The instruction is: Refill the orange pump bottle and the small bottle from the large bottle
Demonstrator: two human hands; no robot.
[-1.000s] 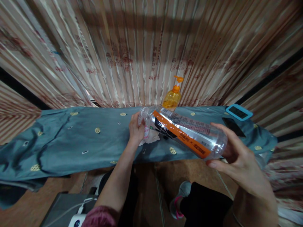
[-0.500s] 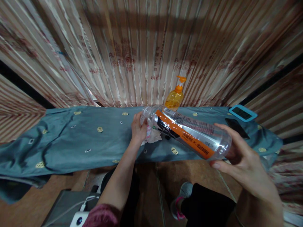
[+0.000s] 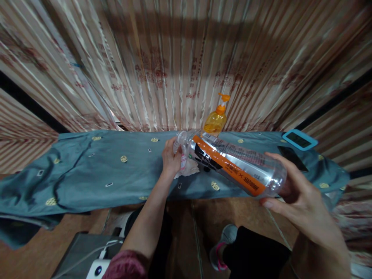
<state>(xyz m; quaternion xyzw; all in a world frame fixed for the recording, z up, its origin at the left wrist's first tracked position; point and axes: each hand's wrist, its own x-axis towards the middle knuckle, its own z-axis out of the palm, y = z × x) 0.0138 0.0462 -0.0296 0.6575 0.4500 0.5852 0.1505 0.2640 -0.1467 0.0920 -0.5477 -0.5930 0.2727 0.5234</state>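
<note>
A clear plastic bottle [image 3: 232,164] with an orange, black and silver label is held tilted above the bench, its neck to the left and its base to the right. My left hand [image 3: 171,157] closes round the neck at its uncapped-looking mouth. Its base rests between the thumb and fingers of my right hand [image 3: 302,197]. A crumpled white and pink wrapper or tissue [image 3: 188,169] lies beneath the neck, partly covered by my left hand and the bottle. Beside it a small black item peeks out from below the bottle, too hidden to name.
An orange pump bottle [image 3: 215,122] stands at the back against the striped curtain [image 3: 162,77]. To the right lie a blue-framed digital timer [image 3: 299,139] and a dark phone-like slab [image 3: 292,158]. A teal patterned cloth [image 3: 95,170] covers the narrow bench.
</note>
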